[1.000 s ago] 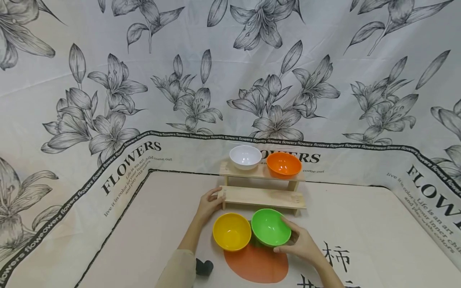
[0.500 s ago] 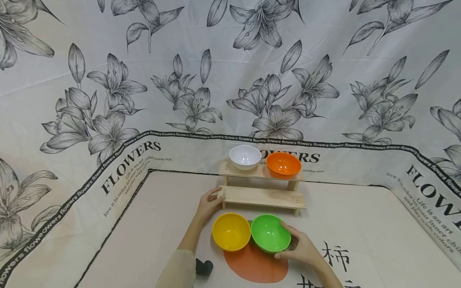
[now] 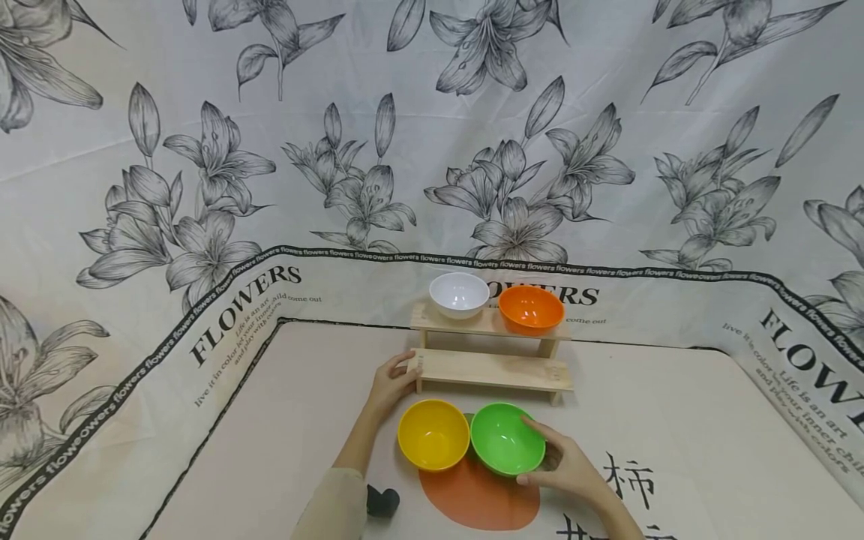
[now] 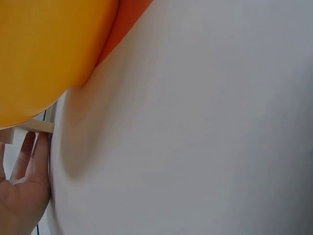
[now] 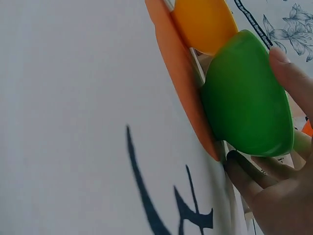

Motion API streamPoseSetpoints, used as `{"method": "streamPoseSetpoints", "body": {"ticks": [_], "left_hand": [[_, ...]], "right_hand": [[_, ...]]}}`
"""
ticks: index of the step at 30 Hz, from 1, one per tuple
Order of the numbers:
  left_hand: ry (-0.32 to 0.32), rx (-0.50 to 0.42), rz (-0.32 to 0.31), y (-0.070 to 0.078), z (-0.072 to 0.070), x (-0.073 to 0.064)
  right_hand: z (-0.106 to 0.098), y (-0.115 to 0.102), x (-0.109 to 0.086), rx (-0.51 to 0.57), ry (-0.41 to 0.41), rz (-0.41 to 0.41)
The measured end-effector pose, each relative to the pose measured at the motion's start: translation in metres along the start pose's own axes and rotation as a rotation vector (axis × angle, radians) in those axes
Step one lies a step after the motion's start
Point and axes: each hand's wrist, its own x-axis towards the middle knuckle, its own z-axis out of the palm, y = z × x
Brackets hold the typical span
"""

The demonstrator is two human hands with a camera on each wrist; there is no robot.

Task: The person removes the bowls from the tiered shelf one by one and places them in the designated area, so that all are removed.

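Observation:
A green bowl (image 3: pixel 508 439) sits upright on the table beside a yellow bowl (image 3: pixel 433 435), their rims close together. My right hand (image 3: pixel 565 466) holds the green bowl at its right side, one finger over the rim and the thumb low at the near side. In the right wrist view, the fingers curve around the green bowl's wall (image 5: pixel 249 98). My left hand (image 3: pixel 393 382) grips the left end of the two-step wooden stand (image 3: pixel 489 370). The left wrist view shows the left-hand fingers (image 4: pixel 41 154) against the stand, partly hidden by the yellow bowl (image 4: pixel 44 49).
A white bowl (image 3: pixel 460 295) and an orange bowl (image 3: pixel 532 310) stand on the stand's upper step. The cloth has an orange printed circle (image 3: pixel 481 501) and black characters (image 3: pixel 629 480). A small black object (image 3: pixel 382 501) lies by the left sleeve (image 3: pixel 332 504). Flowered fabric (image 3: pixel 378 187) rises behind.
The green bowl has come slightly nearer to me, with my right hand on it, and now stands level beside the yellow bowl. My left hand has stayed at the stand.

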Motion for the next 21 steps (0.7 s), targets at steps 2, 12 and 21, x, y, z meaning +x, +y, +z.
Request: {"method": "streamPoseSetpoints", "body": {"ticks": [2,12,21], "left_hand": [[0.000,0.000,0.002,0.000,0.000,0.000],[0.001,0.001,-0.009,-0.004,-0.002,0.004],[0.024,-0.001,0.000,-0.023,-0.005,0.016]], "right_hand": [[-0.002,-0.003,0.001,-0.001,0.018,0.005],[-0.037,-0.019,0.024,-0.104,0.290,-0.020],[-0.072,-0.035,0.062,-0.165,0.439,0.017]]}}
